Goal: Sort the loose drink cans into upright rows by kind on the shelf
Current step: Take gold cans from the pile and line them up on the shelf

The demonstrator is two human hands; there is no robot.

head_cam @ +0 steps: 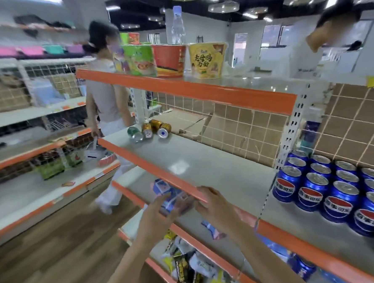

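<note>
Three loose cans lie on their sides at the far left of the middle shelf [205, 162]: a green can [134, 133], a gold can [147, 129] and a second gold can [161, 128]. Blue cola cans [329, 189] stand upright in rows at the right of the same shelf. My left hand [156, 217] and my right hand [216, 207] are low, in front of the shelf's orange edge, both touching a blurred blue and white pack [170, 199] on the shelf below. The hands are far from the loose cans.
Instant noodle bowls [207, 60] and a water bottle [178, 26] stand on the top shelf. Snack bags [187, 263] fill the bottom shelf. A person [107, 102] stands in the aisle at the shelf's far end, and another person's arm [315, 37] shows at the top right.
</note>
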